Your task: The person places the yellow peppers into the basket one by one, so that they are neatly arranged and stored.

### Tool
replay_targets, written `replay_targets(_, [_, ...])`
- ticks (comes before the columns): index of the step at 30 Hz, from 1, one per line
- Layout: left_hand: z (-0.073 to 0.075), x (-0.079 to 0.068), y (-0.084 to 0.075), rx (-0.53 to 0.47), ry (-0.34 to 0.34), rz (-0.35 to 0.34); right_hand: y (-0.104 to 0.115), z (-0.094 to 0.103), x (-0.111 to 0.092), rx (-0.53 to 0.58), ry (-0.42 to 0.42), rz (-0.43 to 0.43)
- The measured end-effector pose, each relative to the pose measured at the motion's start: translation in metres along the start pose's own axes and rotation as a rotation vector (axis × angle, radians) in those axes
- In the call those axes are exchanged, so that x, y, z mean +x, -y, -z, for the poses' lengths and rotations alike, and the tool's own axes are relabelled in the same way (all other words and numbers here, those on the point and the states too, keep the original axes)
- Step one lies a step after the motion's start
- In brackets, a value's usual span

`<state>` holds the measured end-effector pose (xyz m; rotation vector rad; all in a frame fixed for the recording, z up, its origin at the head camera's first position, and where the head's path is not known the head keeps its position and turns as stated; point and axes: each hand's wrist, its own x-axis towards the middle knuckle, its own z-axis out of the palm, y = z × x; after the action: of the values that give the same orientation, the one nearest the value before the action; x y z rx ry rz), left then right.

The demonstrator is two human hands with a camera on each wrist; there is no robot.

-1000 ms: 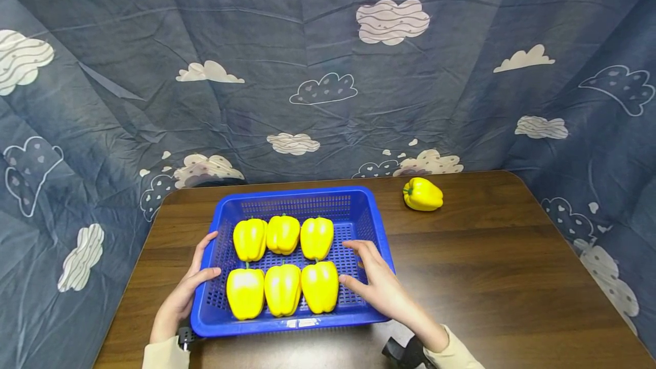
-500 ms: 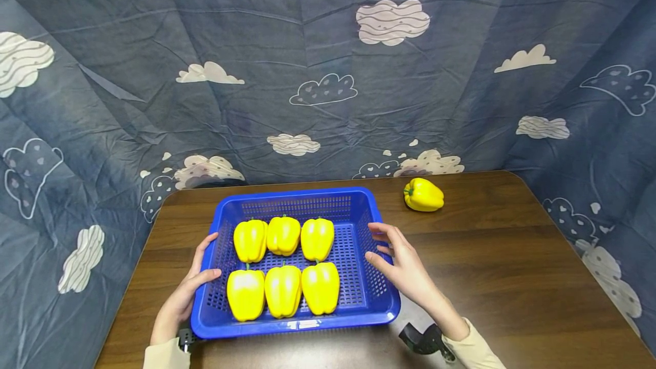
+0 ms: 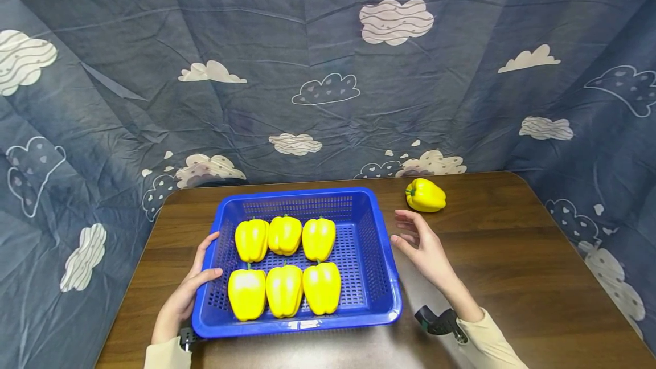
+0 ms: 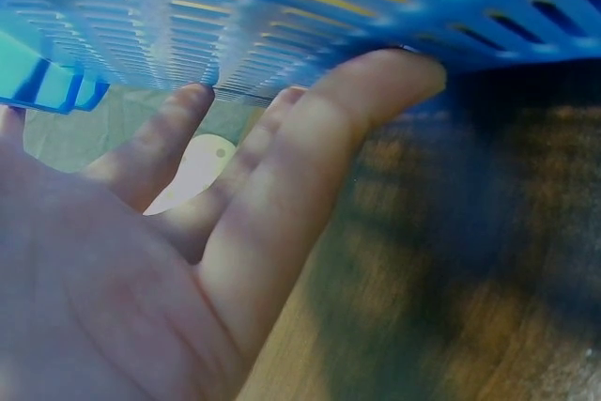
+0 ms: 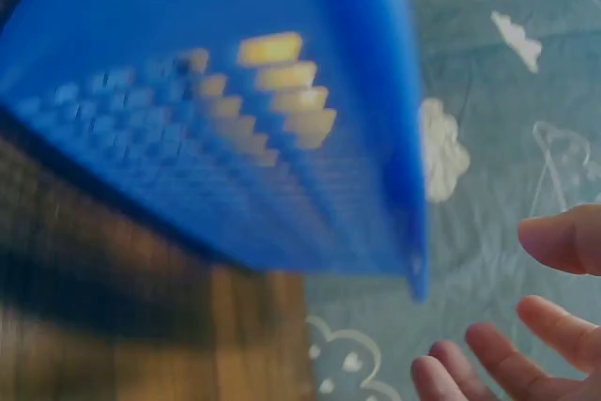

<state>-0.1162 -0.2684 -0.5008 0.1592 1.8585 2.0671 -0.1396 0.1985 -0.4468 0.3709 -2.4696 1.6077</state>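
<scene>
Several yellow bell peppers (image 3: 284,291) stand in two rows of three inside a blue plastic basket (image 3: 297,326). My left hand (image 3: 181,295) grips the basket's left rim, thumb tip over the edge; in the left wrist view, its fingers (image 4: 282,194) lie against the slotted outer wall. Just past the right rim hovers my right hand (image 3: 422,246), holding nothing, fingers loosely bent and thumb apart. Beyond its fingertips, a single yellow bell pepper (image 3: 426,195) lies on its side near the back edge. The right wrist view shows those fingers (image 5: 498,354) off the basket's wall (image 5: 188,138).
A brown wooden table (image 3: 512,266) carries the basket, with its wood surface stretching to the right. Behind its back edge hangs a dark blue curtain (image 3: 328,33) with cloud prints. Inside the basket, the right side shows bare mesh floor (image 3: 351,266).
My right hand has moved from inside the basket, beside the peppers, up and right over the rim to outside it. The left hand and basket stay put.
</scene>
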Motion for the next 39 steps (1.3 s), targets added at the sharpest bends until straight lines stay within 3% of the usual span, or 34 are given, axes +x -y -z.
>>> replay_targets(7, [-0.001,0.0,0.0,-0.002,0.008,-0.017,-0.029,0.014,0.009,-0.009,-0.067,-0.033])
replay_targets(17, [-0.001,0.0,0.0,-0.004,-0.005,-0.016,-0.065,0.032,0.022,-0.014,-0.134,-0.17])
replay_targets(24, [-0.001,0.0,-0.001,-0.005,-0.004,-0.018,-0.088,0.043,0.033,-0.166,-0.186,-0.181])
replay_targets(33, [-0.001,0.001,0.0,-0.008,-0.002,-0.011,-0.103,0.052,0.043,-0.259,-0.125,-0.245])
replay_targets(39, [-0.001,0.0,0.0,-0.007,-0.014,-0.005,-0.104,0.051,0.043,-0.279,-0.126,-0.235])
